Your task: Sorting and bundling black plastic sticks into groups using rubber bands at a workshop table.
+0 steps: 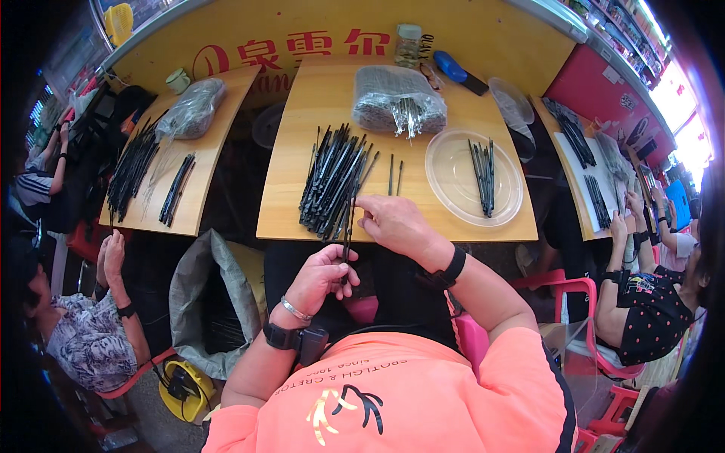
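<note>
My left hand (325,278) is closed around the lower end of a thin black strip (349,230), held upright at the table's near edge. The thumb and forefinger of my right hand (396,226) pinch at the same strip higher up. Just beyond my hands lies a pile of similar black strips (326,177) on the wooden table (411,215). Two loose strips (391,175) lie to the right of the pile. Farther right, a small bundle of black strips (483,177) rests on a clear round plastic lid (445,198).
A clear bag of thin pieces (393,90) lies at the back, near a jar (408,45) and a blue-and-black object (459,72). An open sack (192,302) stands on the floor at left. People work at tables on both sides. A pink chair (563,291) is at right.
</note>
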Action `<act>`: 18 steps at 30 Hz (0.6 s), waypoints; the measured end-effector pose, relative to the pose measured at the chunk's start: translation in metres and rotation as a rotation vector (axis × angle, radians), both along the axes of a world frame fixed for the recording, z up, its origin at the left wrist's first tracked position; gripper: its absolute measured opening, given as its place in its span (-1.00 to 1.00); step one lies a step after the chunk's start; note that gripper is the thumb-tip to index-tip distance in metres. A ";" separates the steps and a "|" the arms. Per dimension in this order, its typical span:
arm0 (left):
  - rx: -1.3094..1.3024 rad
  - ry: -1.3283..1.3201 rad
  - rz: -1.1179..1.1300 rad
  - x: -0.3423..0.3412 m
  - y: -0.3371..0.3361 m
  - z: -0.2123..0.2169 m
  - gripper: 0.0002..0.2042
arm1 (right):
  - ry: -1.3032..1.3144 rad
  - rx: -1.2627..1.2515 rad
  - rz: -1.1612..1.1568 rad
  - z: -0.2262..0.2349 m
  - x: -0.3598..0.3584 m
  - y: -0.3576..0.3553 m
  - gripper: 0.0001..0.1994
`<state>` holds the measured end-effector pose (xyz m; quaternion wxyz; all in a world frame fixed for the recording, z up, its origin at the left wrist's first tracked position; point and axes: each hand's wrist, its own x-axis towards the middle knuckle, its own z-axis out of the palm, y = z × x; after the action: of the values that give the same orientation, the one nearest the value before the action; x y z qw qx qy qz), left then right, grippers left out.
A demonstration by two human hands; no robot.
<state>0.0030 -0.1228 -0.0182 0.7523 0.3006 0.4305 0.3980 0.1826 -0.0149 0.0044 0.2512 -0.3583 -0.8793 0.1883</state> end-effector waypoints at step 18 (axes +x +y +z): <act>0.167 0.112 -0.049 -0.002 -0.005 0.017 -0.71 | 0.715 -1.098 -0.016 -0.005 -0.001 0.015 -0.83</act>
<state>0.0015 -0.1277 -0.0010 0.7088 0.3944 0.4297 0.3967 0.1819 0.0004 -0.0002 0.3100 -0.3564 -0.5146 0.7156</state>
